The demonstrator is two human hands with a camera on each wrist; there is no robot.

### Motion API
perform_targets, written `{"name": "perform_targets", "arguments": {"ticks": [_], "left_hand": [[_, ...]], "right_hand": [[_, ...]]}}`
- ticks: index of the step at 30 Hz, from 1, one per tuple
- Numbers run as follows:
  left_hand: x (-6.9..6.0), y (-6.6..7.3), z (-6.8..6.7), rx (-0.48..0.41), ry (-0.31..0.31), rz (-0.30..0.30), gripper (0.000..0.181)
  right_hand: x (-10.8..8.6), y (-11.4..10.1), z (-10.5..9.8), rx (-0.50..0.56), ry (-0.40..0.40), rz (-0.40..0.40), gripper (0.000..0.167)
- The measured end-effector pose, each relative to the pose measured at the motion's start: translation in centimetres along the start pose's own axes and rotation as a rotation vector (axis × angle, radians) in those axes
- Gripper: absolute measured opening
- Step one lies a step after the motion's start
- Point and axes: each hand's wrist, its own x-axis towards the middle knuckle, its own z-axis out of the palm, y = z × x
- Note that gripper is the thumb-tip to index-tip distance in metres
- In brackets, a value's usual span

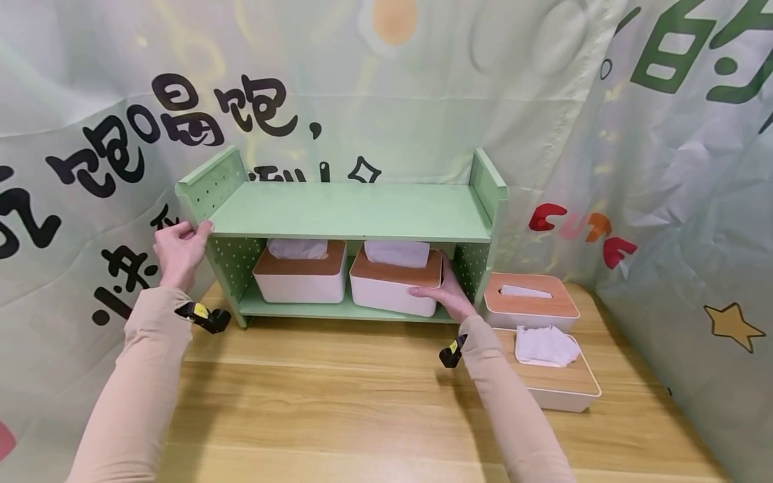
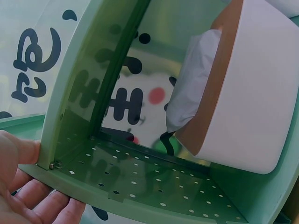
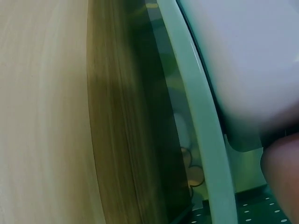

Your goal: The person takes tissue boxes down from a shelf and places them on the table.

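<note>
A green two-tier shelf stands on the wooden table. At its left side my left hand grips the frame, thumb at the shelf edge and fingers round the outside of the perforated side panel. On the lower tier my right hand holds the right tissue box, thumb across its front and the other fingers mostly hidden behind its right side. This box is white with a brown lid and a tissue sticking up. Left of it, on the same tier, sits a similar tissue box.
Two more tissue boxes lie right of the shelf, one farther back and one nearer. The wooden table extends in front. Printed fabric hangs close behind and along both sides.
</note>
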Motion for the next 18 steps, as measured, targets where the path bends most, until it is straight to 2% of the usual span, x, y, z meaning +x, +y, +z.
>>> {"name": "perform_targets", "arguments": {"ticks": [6,18], "left_hand": [[0.07,0.01,0.10,0.018,-0.003,-0.008,0.052],[0.09,0.03,0.13,0.033,0.001,-0.001,0.052]], "right_hand": [[-0.34,-0.09,0.18,-0.020,0.032,-0.026,0.121],[-0.40,0.14,0.71,0.006,0.105,-0.069,0.116]]}}
